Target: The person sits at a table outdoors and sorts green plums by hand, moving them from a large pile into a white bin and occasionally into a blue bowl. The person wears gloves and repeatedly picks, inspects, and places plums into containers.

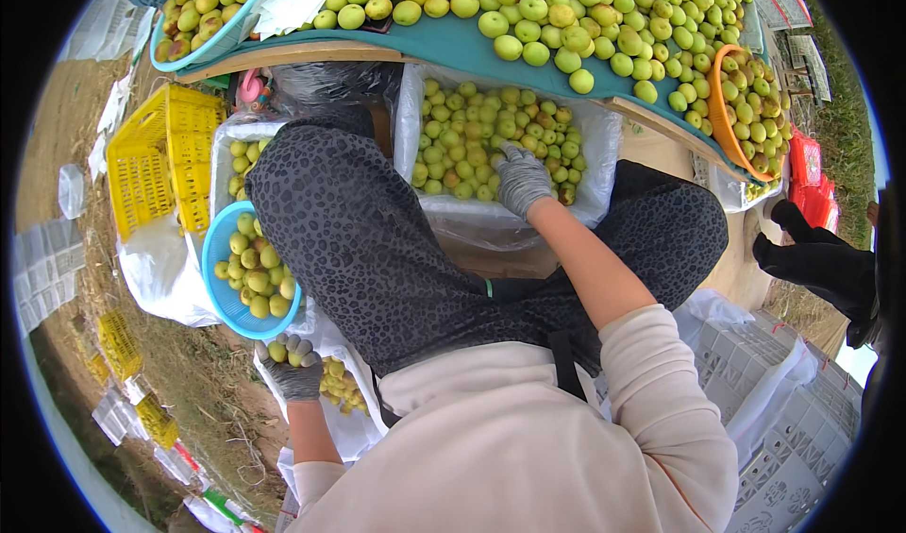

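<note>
My left hand [294,374], in a grey glove, is curled round a couple of round green jujubes [277,352] at the lower left. It is just below a blue basket [209,261] of green and brownish fruit and over a white-lined crate [363,427] with smaller yellowish fruit. My right hand [523,182], also gloved in grey, rests on the green jujubes [462,146] in a plastic-lined crate [598,155] between my knees. Its fingers reach out over the fruit; their undersides are hidden.
A green-covered table [444,50] heaped with jujubes spans the front. On it stand an orange basket [723,118] at right and a blue basket [160,59] at left. Yellow crates [142,169] are at left, grey crates [788,457] behind right. Another person's dark-clothed legs [812,259] show at right.
</note>
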The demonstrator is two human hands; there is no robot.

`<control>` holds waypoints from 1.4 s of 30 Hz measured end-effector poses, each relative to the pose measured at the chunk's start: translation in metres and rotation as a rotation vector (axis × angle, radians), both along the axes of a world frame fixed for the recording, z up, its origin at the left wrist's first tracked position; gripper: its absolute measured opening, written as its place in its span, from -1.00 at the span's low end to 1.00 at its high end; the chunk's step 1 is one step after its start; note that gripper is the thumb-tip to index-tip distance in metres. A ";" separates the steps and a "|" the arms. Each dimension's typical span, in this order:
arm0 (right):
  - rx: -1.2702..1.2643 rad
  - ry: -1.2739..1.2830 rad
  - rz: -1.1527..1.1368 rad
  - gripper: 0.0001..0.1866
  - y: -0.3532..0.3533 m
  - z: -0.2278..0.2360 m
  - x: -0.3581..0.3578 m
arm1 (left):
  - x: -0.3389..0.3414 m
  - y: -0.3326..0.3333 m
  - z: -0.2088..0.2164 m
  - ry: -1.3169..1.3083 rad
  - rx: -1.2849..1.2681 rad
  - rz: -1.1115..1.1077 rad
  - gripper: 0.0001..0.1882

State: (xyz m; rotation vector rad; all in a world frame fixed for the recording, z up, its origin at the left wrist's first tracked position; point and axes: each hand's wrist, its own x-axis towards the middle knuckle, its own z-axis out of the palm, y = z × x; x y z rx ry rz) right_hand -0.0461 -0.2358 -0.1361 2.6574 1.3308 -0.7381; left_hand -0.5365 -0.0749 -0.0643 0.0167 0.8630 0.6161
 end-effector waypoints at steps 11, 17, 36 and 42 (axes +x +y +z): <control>-0.200 0.271 -0.104 -0.49 0.029 -0.023 0.015 | -0.099 -0.049 -0.121 1.389 -0.279 0.042 -0.55; 0.730 0.636 -0.331 -0.55 -0.076 0.113 -0.016 | 0.073 0.070 0.001 1.296 1.071 0.291 -0.65; 0.150 0.891 -2.075 -0.93 -0.444 0.026 -0.308 | 0.452 0.225 0.059 1.853 2.256 -1.061 -0.55; 0.105 0.781 -1.936 -0.93 -0.425 0.013 -0.286 | 0.457 0.234 0.049 1.949 2.234 -1.225 -0.42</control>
